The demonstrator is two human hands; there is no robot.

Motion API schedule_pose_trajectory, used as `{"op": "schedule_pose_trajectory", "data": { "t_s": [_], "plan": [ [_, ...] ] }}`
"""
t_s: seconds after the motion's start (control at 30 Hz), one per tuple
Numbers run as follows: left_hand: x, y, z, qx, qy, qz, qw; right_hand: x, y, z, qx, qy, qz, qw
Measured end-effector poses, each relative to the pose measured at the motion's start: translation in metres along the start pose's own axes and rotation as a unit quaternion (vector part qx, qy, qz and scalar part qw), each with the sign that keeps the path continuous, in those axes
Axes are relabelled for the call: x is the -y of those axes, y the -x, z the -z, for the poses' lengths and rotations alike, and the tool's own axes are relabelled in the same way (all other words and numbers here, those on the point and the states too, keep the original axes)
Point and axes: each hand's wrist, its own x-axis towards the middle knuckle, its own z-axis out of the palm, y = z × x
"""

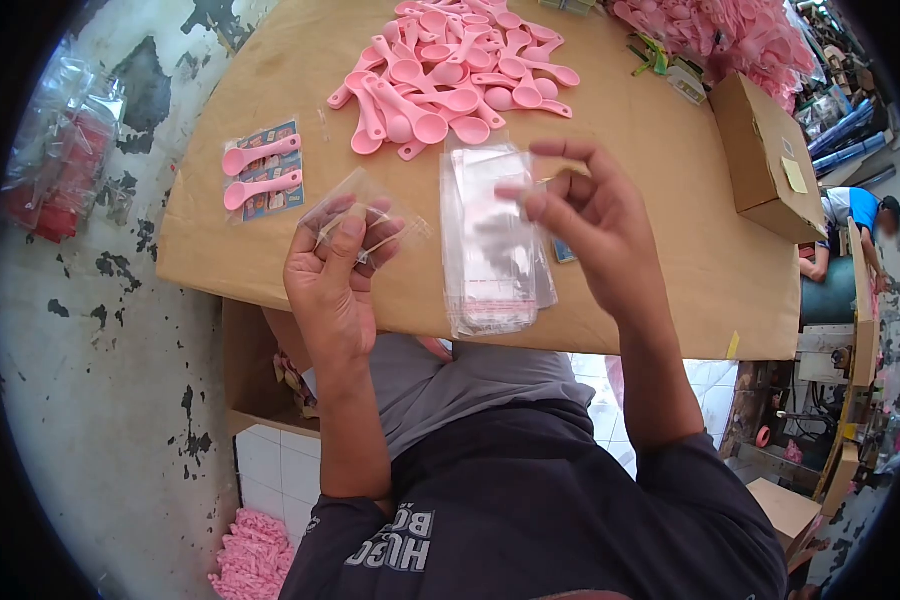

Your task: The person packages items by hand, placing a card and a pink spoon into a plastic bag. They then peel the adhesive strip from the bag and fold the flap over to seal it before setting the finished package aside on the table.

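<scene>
My left hand [342,258] pinches a clear plastic bag [355,210] between thumb and fingers, above the front part of the table. To its right lies a stack of clear plastic bags [492,260]. Over the right side of that stack hovers my right hand [595,200], its thumb and fingers apart and nothing visible in them. A blue printed card [564,251] shows partly from under that hand. At left, two pink spoons [262,172] lie on a blue printed card [282,205]. A heap of pink spoons [450,75] covers the table beyond my hands.
The brown table [650,290] curves around me. On its right stands a cardboard box [770,150], with bagged pink items [725,35] behind it. More pink items [252,555] are piled on the floor at lower left. Another person [855,220] is at far right.
</scene>
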Motion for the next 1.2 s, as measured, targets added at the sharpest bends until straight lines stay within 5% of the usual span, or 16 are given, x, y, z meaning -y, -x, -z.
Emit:
{"op": "schedule_pose_trajectory", "data": {
  "t_s": [0.3, 0.4, 0.47, 0.63, 0.73, 0.8, 0.83, 1.03, 1.2],
  "plan": [
    [-0.001, 0.002, 0.001, -0.012, -0.022, -0.013, 1.000, 0.002, -0.009, -0.001, -0.034, -0.047, 0.123, 0.991],
    [0.002, 0.000, 0.002, -0.014, -0.016, -0.010, 1.000, -0.012, 0.014, -0.006, -0.025, -0.026, 0.062, 0.997],
    [0.003, -0.001, 0.001, -0.009, -0.015, -0.007, 1.000, -0.023, 0.025, -0.006, -0.011, 0.002, -0.062, 0.998],
    [0.002, -0.001, -0.006, -0.001, -0.025, -0.012, 1.000, -0.030, 0.028, -0.009, -0.014, 0.052, -0.079, 0.995],
    [0.001, -0.001, -0.006, -0.003, -0.051, -0.016, 0.999, -0.019, 0.027, -0.008, -0.016, 0.114, -0.073, 0.991],
    [0.001, 0.000, -0.005, -0.002, -0.052, -0.018, 0.998, -0.008, 0.027, -0.007, -0.005, 0.339, -0.033, 0.940],
    [0.002, 0.000, -0.004, -0.005, -0.059, -0.021, 0.998, -0.005, 0.028, -0.003, -0.007, 0.342, -0.034, 0.939],
    [0.002, 0.001, -0.007, -0.030, -0.022, -0.028, 0.999, -0.005, 0.028, 0.036, -0.171, 0.598, -0.011, 0.783],
    [0.003, 0.002, -0.017, -0.005, -0.026, -0.012, 1.000, -0.028, 0.028, 0.056, -0.149, 0.523, -0.017, 0.839]
  ]
}}
